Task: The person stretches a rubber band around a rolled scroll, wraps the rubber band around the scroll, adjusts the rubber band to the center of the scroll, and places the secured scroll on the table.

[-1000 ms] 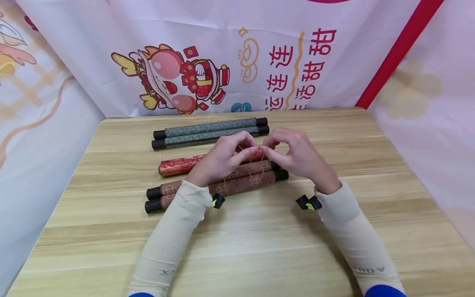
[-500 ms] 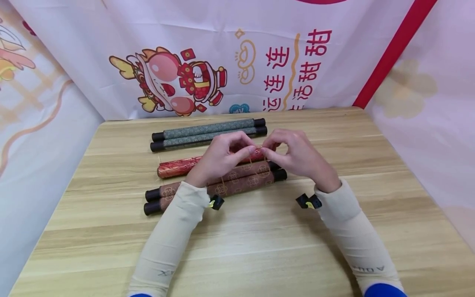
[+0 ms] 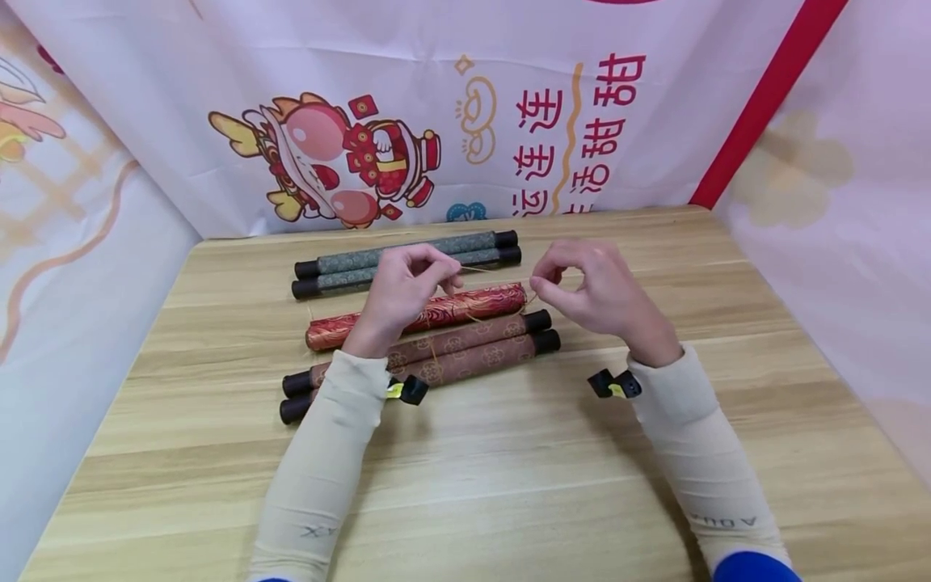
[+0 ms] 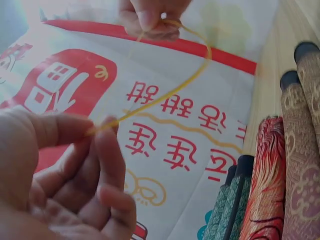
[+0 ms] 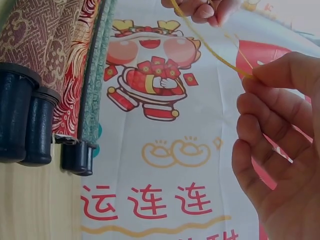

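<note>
Thumb and index finger of my left hand (image 3: 398, 295) pinch a thin yellow cord (image 4: 172, 92). The other side of that cord is pinched by my right hand (image 3: 600, 287), seen close up in the right wrist view. Between the hands the cord curves in a loose arc. Both hands hover above a red patterned rolled scroll (image 3: 476, 303), apart from each other, the right one just past its right end. In the head view a cord also hangs over the brown scroll near the left wrist. Part of the red scroll is hidden behind the left hand.
Nearer me lies a brown patterned double-roller scroll (image 3: 494, 353) with black end knobs. Behind the red scroll is a green double-roller scroll (image 3: 465, 242), also black-ended. All rest on a wooden table (image 3: 509, 469), with a printed white cloth (image 3: 436, 48) hanging behind.
The hands have drawn apart: the left went left and slightly up, the right a little to the right. The cord now spans between them, and the red scroll's right end is uncovered.
</note>
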